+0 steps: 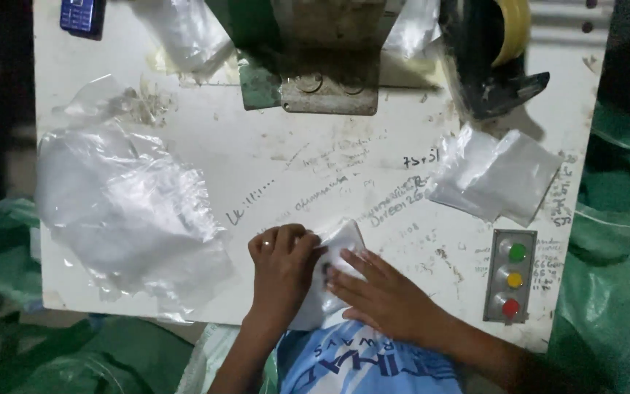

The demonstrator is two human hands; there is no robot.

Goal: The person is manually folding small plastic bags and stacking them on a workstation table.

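Observation:
My left hand (283, 267) is curled into a fist with a ring on one finger. It grips the left edge of a small clear plastic bag (338, 248) lying at the near edge of the white table (293, 153). My right hand (380, 292) lies flat on the same bag, fingers spread and pointing left, pressing it down. The bag's lower part hangs over the table edge toward my blue and white shirt (359, 361).
A loose heap of clear plastic bags (122, 204) covers the left of the table. A smaller stack of bags (497, 175) lies at the right. A panel with three coloured buttons (512, 276) sits near right. A green machine base (322, 66), a tape dispenser (501, 55) and a phone (80, 14) stand at the back.

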